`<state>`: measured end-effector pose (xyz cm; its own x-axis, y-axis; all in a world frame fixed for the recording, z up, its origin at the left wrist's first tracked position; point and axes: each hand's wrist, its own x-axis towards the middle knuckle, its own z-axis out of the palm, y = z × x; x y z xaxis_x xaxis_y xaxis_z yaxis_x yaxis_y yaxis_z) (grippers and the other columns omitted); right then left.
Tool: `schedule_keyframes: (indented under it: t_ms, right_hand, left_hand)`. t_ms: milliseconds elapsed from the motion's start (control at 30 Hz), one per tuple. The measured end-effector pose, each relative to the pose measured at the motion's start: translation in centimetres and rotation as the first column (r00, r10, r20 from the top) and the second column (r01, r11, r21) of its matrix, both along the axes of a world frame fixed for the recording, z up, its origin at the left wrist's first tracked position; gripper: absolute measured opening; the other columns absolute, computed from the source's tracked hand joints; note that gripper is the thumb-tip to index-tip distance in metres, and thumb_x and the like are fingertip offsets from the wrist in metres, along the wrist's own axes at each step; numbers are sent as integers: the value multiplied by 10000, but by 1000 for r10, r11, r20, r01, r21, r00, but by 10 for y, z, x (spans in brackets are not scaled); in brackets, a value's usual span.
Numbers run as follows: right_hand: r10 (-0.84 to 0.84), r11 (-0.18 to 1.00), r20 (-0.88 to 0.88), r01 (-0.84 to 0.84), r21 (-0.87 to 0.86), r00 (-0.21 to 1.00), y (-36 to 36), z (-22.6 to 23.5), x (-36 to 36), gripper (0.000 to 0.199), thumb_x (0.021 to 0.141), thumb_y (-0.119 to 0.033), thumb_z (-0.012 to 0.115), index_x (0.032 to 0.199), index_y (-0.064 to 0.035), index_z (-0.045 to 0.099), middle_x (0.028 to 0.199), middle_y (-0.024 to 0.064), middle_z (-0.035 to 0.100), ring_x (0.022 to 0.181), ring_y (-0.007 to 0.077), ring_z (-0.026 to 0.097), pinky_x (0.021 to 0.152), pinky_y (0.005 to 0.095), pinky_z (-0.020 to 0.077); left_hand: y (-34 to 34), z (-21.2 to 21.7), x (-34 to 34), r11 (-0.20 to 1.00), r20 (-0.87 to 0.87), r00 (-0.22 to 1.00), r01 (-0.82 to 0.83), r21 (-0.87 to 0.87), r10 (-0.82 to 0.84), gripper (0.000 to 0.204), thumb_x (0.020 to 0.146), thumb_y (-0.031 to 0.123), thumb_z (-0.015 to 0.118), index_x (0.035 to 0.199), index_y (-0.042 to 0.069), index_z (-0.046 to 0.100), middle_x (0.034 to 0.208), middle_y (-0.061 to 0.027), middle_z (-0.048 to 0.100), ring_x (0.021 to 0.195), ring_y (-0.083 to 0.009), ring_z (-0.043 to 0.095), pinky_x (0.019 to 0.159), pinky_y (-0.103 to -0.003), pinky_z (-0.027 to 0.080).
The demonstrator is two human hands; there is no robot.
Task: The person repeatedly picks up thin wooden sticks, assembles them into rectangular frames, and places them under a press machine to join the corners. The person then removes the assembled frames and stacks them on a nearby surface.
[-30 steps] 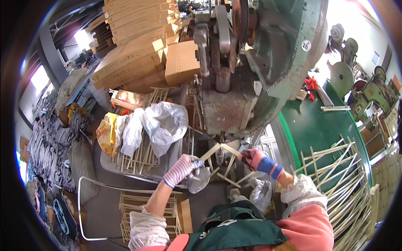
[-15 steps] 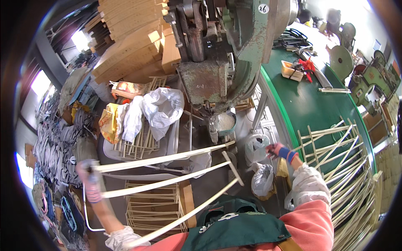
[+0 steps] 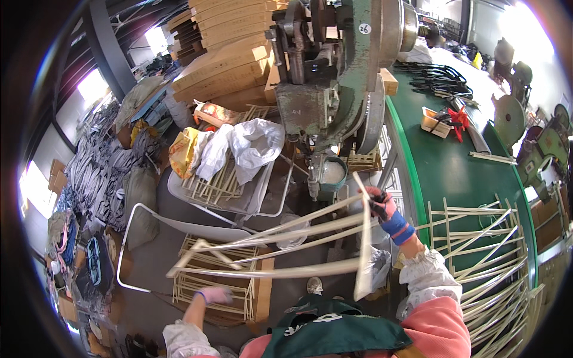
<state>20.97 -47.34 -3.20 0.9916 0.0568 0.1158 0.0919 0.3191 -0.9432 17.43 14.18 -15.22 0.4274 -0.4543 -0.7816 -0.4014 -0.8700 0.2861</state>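
Head camera looks steeply down, close over workspace

The pale slatted wooden frame (image 3: 280, 250) sits in the middle, held at its right end by the right hand (image 3: 382, 206) and hanging over the stack of flat slatted frames (image 3: 215, 286), where the left hand (image 3: 212, 295) rests. Behind it is the big green metal press machine (image 3: 334, 71), and to the right a green table (image 3: 453, 173) has a pile of loose frames (image 3: 495, 262) on its near end.

Daylight scene, bright overall. Blown-out glare top right and from windows (image 3: 89, 83) on the left. Heavy fisheye bend, black vignette round the rim. The pale frame (image 3: 286, 250) is motion-blurred, left hand (image 3: 213, 295) too. Centre fairly sharp, shadows soft.
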Motion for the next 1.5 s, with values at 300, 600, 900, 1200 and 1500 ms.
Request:
schedule_keyframes:
  t_ms: [300,600,900,1200,1500]
  right_hand:
    - [139,816,-175,-213,-537,975,106,-6,6,261,832,-177,664,1063,-56,661,809,3,672,701,59,538,670,220,456]
    - [-100,840,-373,-122,-528,923,75,-3,65,254,876,-123,585,1112,-47,641,704,-65,578,539,15,425,480,172,351]
    - [-235,967,-352,181,-180,906,87,12,103,373,834,20,484,1186,-37,593,732,-54,519,602,26,412,519,185,340]
    - [-132,991,-489,106,-80,862,77,7,114,307,893,-56,520,1192,-27,583,718,-10,546,606,71,483,535,218,427]
    - [9,266,178,169,-949,984,-6,-181,239,212,736,-196,577,903,-106,671,859,85,661,770,261,619,700,368,472]
  left_hand:
    - [-225,103,3,649,182,944,-43,-760,275,455,890,392,527,1150,20,558,1118,-172,578,1089,-307,526,930,-377,399]
    - [-310,81,90,-176,-827,462,-829,-530,320,129,837,104,642,913,3,665,660,-23,595,468,-67,497,419,-209,378]
    - [-395,77,211,-449,-987,-16,-891,-59,162,126,823,100,655,776,-14,629,542,-27,535,393,-118,445,407,-248,333]
    - [-398,88,215,-394,-872,226,-822,-410,435,248,791,116,702,584,119,566,472,18,490,359,-94,412,382,-246,282]
    - [-386,89,201,-194,-831,285,-888,-416,479,239,840,171,660,636,108,553,464,39,415,402,-91,396,416,-247,311]
